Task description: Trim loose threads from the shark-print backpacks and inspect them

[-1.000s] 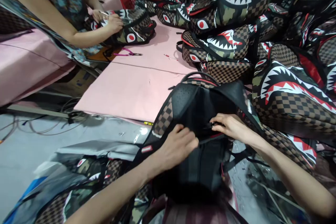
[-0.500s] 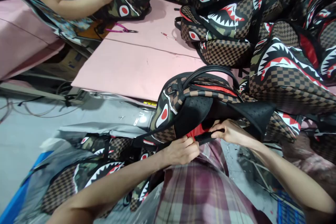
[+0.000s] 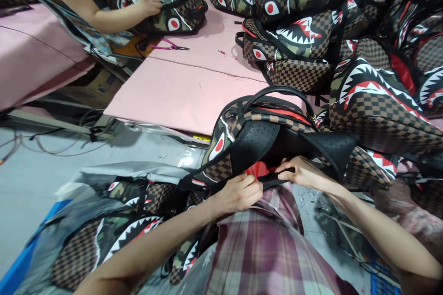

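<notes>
A backpack (image 3: 256, 136) with brown checks, camouflage and a red eye print leans between my body and the table edge, its black back panel and carry handle toward me. My left hand (image 3: 242, 191) is closed, pinching the black edge near its bottom, beside some red lining (image 3: 256, 169). A short way to the right, my right hand (image 3: 299, 173) pinches the same black edge between thumb and fingers. What exactly lies under the fingertips is hidden.
Many similar bags (image 3: 380, 106) crowd the table's right and back. Purple-handled pliers (image 3: 171, 45) lie on the pink tabletop (image 3: 173, 87). At the far left a co-worker's hand (image 3: 150, 2) rests on another bag (image 3: 176, 18). More bags (image 3: 117, 235) sit low on my left.
The view has shifted slightly, so the table and bags appear lower and further right. Both my hands keep their grip on the backpack's edge, with slightly more red lining showing.
</notes>
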`<action>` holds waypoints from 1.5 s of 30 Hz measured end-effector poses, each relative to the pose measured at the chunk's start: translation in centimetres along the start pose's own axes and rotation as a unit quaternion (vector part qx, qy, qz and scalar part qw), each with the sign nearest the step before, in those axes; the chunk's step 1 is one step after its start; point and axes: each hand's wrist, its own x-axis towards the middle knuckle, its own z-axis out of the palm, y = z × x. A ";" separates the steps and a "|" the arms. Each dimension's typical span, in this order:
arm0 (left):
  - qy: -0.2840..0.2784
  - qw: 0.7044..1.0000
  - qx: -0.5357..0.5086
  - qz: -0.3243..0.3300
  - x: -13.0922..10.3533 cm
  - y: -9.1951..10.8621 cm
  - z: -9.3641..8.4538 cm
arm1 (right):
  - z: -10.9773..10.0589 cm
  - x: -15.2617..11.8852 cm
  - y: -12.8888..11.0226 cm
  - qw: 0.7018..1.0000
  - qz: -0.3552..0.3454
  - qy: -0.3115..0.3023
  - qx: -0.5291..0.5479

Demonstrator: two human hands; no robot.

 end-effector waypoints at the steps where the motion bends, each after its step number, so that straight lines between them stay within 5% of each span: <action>1: 0.003 1.000 0.002 -0.001 0.0 -0.1 0.0 | -0.1 0.1 0.0 1.000 -0.001 0.001 0.006; 16: 0.039 0.998 -0.001 -0.040 0.2 -0.5 0.2 | 1.2 1.6 0.3 0.999 -0.031 0.018 0.008; 20: 0.043 0.998 -0.013 -0.046 0.2 -0.3 0.4 | 1.7 1.8 0.7 0.995 -0.009 0.026 0.093; 24: 0.032 0.998 -0.032 -0.040 0.4 -0.4 0.2 | 2.1 1.9 1.0 0.973 0.018 0.097 0.210; 28: 0.024 0.996 -0.060 -0.062 0.9 -0.8 -0.7 | 1.5 0.9 0.8 0.983 0.036 0.149 0.099; 31: 0.019 0.996 -0.073 -0.048 1.1 -0.9 -1.3 | 0.8 0.0 0.4 0.994 0.013 0.104 -0.021; 35: 0.020 0.995 -0.091 -0.037 1.1 -0.7 -1.3 | 0.8 0.2 0.3 0.999 0.001 0.042 -0.033; 41: 0.018 0.995 -0.085 -0.044 1.1 -0.4 -1.3 | 2.5 1.3 0.8 0.996 -0.012 0.048 0.079; 45: 0.022 0.996 -0.069 -0.058 1.0 0.0 -1.6 | 3.0 1.3 0.6 0.948 0.022 0.122 0.293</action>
